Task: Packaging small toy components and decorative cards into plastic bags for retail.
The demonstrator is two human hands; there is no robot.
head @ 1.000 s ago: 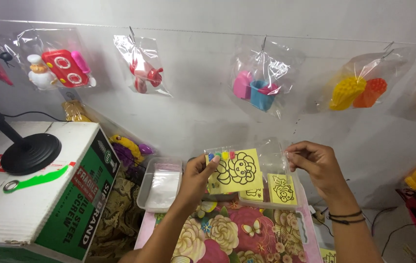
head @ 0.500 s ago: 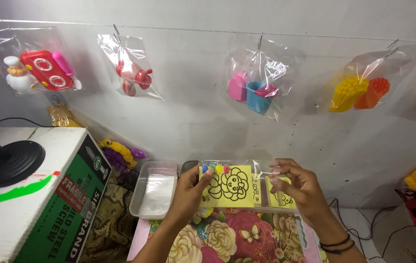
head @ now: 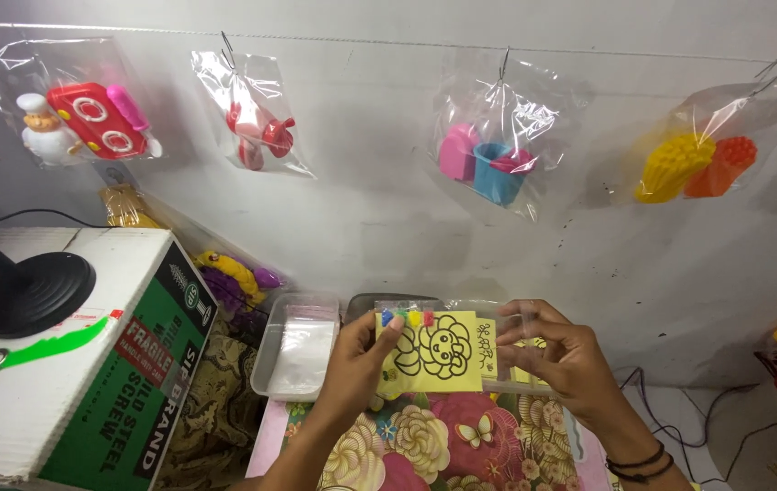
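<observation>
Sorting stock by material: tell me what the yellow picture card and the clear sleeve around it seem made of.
Yellow picture card with black cartoon outline: likely paper or thin card, matte and flat. Clear sleeve, held by left hand and right hand: seemingly thin plastic film, glossy, see-through.

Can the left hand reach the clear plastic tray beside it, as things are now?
Probably yes. The clear plastic tray lies just to the left of the left hand, with nothing between them. But the fingers of that hand hold the yellow card, so they are not free to grasp.

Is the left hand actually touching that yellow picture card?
Touching. The head view shows the left hand with its thumb lying over the left edge of the yellow picture card.
</observation>
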